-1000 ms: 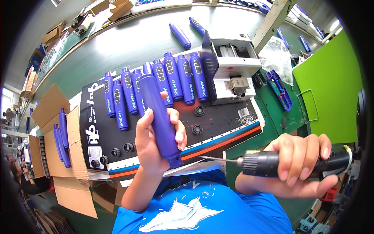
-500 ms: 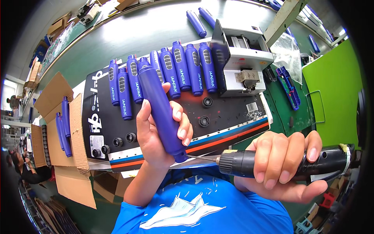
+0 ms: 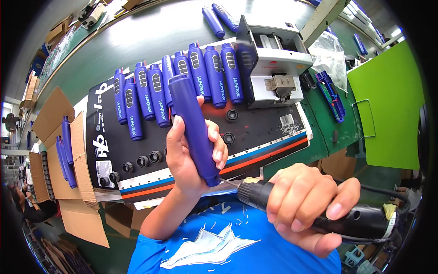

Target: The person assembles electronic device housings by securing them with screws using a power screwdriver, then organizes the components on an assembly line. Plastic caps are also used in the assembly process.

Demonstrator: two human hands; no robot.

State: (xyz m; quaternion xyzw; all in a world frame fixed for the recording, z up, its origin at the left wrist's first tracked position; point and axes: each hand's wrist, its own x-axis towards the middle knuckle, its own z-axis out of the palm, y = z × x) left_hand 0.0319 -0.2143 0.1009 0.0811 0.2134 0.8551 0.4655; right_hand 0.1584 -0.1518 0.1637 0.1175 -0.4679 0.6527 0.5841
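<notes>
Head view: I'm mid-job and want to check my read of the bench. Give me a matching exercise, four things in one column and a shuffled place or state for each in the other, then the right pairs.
Things
1. Power screwdriver
2. Cardboard box
3. Foreground purple tube
4. White machine

Places or states
A. Held in the left hand
B. Beside the right end of the row of purple tubes
C. Held in the right hand
D. Flaps open, at the left of the scene

Right pairs
1-C; 2-D; 3-A; 4-B
</notes>
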